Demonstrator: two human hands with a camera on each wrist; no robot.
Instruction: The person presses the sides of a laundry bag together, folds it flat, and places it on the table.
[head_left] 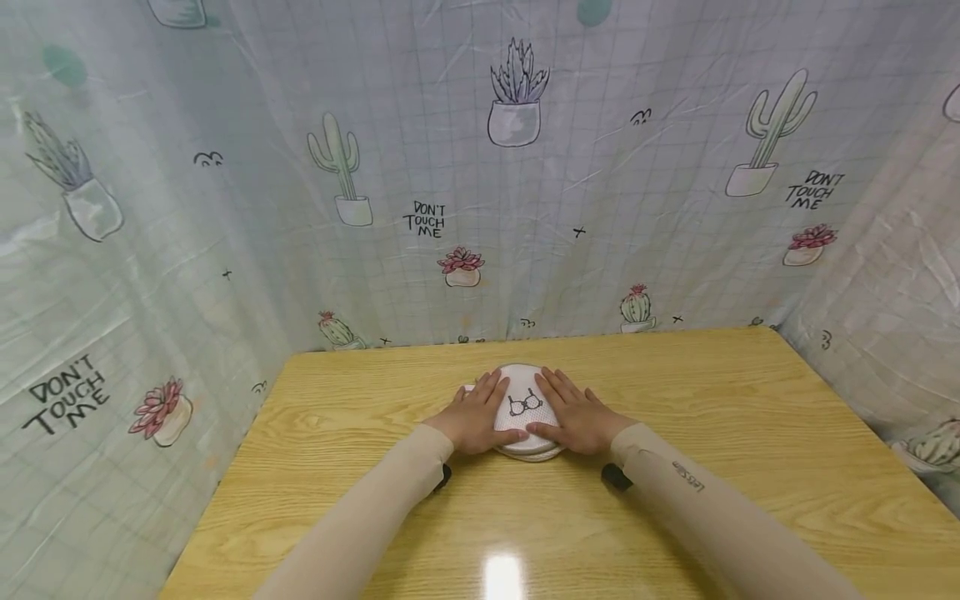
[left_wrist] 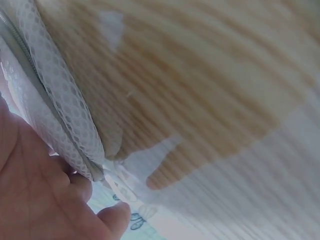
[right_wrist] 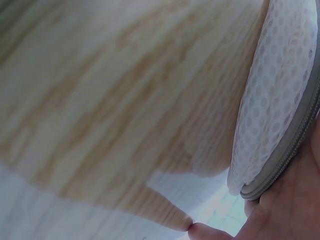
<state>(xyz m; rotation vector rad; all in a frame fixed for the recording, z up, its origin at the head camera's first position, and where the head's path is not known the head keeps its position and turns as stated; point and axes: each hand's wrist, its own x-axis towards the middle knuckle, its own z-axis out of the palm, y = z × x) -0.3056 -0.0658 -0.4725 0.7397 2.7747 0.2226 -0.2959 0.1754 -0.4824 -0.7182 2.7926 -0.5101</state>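
A round white mesh bra wash bag with a line drawing of a bra on top lies on the wooden table. My left hand rests on its left side, fingers extended and pointing away from me. On the right side lies my right hand, its fingers straight too, the two thumbs close together near the front rim. Honeycomb mesh and a grey zipper edge show beside the palm in the left wrist view. The right wrist view has the same mesh wall and zipper.
A curtain printed with cacti stands behind the table and along both sides. Black devices are at both wrists, one of them under the right sleeve. Light glares off the tabletop near the front.
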